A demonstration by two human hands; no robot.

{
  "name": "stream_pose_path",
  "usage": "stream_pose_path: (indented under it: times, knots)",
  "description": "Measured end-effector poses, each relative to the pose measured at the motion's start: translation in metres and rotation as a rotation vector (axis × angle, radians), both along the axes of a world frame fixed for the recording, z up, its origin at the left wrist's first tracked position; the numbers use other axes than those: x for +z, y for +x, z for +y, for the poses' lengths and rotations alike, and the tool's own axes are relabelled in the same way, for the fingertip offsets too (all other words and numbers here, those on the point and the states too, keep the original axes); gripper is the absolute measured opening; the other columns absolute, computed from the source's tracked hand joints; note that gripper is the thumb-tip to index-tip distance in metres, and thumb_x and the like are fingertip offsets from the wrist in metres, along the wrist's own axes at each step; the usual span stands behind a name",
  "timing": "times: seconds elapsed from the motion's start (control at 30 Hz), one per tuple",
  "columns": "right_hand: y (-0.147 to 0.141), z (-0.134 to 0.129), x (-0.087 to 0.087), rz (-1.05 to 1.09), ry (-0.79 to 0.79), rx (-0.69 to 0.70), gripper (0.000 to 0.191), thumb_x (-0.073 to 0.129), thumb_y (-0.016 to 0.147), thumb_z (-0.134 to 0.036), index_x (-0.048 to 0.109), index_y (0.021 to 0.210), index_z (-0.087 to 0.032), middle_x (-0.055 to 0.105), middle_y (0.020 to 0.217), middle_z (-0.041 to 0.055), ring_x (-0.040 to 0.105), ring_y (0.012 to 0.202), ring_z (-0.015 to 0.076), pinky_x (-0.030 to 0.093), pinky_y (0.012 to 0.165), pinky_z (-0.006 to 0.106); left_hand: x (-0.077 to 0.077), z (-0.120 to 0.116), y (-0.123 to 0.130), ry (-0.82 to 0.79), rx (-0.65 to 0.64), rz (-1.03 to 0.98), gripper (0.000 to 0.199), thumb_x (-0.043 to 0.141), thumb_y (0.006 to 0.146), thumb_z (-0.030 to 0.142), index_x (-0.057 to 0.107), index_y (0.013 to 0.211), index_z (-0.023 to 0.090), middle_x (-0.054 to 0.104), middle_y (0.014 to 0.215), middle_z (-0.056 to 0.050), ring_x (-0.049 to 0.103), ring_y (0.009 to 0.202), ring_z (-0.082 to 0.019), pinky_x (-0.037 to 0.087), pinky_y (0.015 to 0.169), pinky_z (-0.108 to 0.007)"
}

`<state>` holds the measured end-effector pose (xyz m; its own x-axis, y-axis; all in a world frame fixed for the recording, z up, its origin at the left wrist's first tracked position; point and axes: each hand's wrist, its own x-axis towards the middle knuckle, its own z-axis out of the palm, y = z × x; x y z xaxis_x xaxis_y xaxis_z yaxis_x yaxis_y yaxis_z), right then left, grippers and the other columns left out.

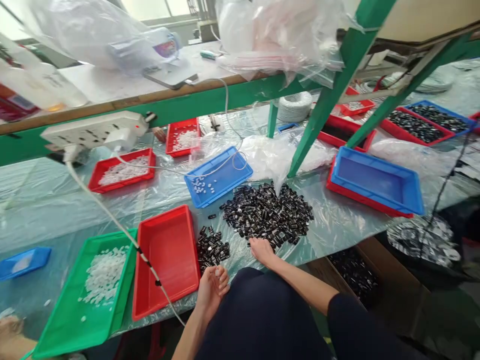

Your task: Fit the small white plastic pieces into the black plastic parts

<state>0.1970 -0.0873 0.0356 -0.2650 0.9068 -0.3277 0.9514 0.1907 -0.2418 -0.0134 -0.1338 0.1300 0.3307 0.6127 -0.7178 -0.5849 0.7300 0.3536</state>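
Observation:
My left hand [213, 289] is palm up with curled fingers, near the table's front edge. A small white piece [217, 272] shows at its fingertips. Just behind it lies a small heap of glossy black pieces [212, 247]. My right hand [263, 251] reaches the near edge of a larger pile of the same black pieces [268, 212]. Its fingertips are pinched together at a small black piece, partly hidden by the fingers. To the left of my left hand stands an empty red tray [165, 265].
A green tray [63, 310] holds white pieces; a blue tray [225, 175] holds a few. Stacked trays [378, 180] stand at right. A white cable [112, 225] hangs from a power strip [93, 130] across the trays. A green post [318, 110] rises behind the pile. Another person's hand [11, 330] shows at lower left.

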Motion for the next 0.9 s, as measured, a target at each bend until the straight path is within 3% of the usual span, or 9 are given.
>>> stream_pose_path:
  times: [0.13,0.3,0.4,0.57,0.73,0.9]
  knots:
    - [-0.003,0.008,-0.002,0.035,0.005,0.063,0.023,0.056,0.089,-0.021,0.059,0.110,-0.012,0.069,0.105,0.0158,0.066,0.096,0.0258,0.051,0.077,0.032,-0.008,0.006,0.002,0.012,-0.086,0.196,0.035,0.068,0.079,0.036,0.042,0.063,0.019,0.032,0.053,0.009,0.022,0.039,-0.004,0.019,0.036,-0.017]
    - [-0.006,0.017,-0.003,0.054,-0.005,0.121,0.025,0.054,0.087,-0.013,0.061,0.110,-0.005,0.068,0.106,0.0200,0.066,0.096,0.0279,0.053,0.075,0.035,-0.012,0.005,0.004,0.106,-0.182,0.317,0.040,0.082,0.066,0.043,0.057,0.081,0.015,0.043,0.061,0.007,0.031,0.045,-0.003,0.027,0.040,-0.016]
    - [-0.007,0.017,0.001,0.085,-0.031,0.166,0.022,0.055,0.085,-0.012,0.063,0.105,-0.006,0.069,0.102,0.0175,0.066,0.093,0.0266,0.053,0.073,0.035,-0.017,0.005,0.003,0.119,-0.213,0.349,0.044,0.085,0.061,0.043,0.058,0.082,0.014,0.039,0.059,0.008,0.030,0.045,-0.003,0.026,0.041,-0.016]
    - [-0.013,0.000,0.018,0.214,-0.018,0.221,0.025,0.063,0.084,-0.036,0.065,0.100,-0.016,0.066,0.109,0.0104,0.062,0.103,0.0255,0.053,0.075,0.032,-0.033,0.007,0.001,0.105,-0.318,0.540,0.041,0.072,0.066,0.053,0.048,0.068,0.020,0.022,0.047,0.013,0.014,0.035,-0.002,0.009,0.038,-0.016]
    - [-0.013,-0.015,0.021,0.289,-0.018,0.144,0.017,0.061,0.084,-0.025,0.065,0.097,-0.014,0.067,0.106,0.0135,0.060,0.105,0.0275,0.050,0.080,0.034,-0.045,0.009,-0.005,0.077,-0.367,0.755,0.052,0.056,0.068,0.067,0.028,0.056,0.025,0.019,0.043,0.013,0.012,0.034,-0.003,0.007,0.038,-0.019]
    - [-0.007,-0.023,0.027,0.411,-0.055,0.096,0.020,0.059,0.086,-0.028,0.065,0.102,-0.017,0.071,0.098,0.0079,0.064,0.094,0.0228,0.048,0.079,0.030,-0.038,0.008,0.003,0.186,-0.492,0.871,0.054,0.053,0.069,0.072,0.031,0.054,0.025,0.022,0.044,0.011,0.014,0.038,-0.006,0.010,0.040,-0.022]
